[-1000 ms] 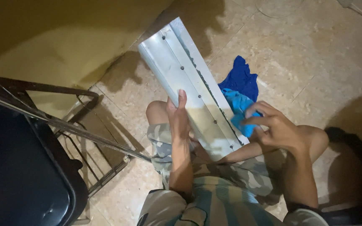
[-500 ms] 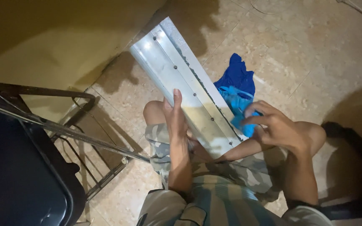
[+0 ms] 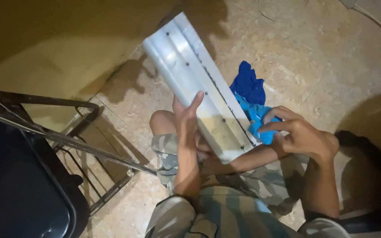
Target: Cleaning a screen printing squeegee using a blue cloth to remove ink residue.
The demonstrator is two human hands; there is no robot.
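Bracing the white ribbed panel (image 3: 203,94) with your left hand (image 3: 187,119), fingers flat and open, same as a second ago. Your right hand (image 3: 296,134) has slid the bunched blue cloth (image 3: 254,108) slightly down the panel's edge, still pinching it.

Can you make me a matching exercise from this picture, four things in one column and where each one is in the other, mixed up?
Things:
1. left hand
2. right hand
3. blue cloth
4. black folding chair

Places:
A. lying partly on the floor beside the panel
B. standing at the picture's left edge
C. flat against the white grooved panel's face
D. pressing cloth to the panel's side edge

Pairs: 1-C, 2-D, 3-A, 4-B
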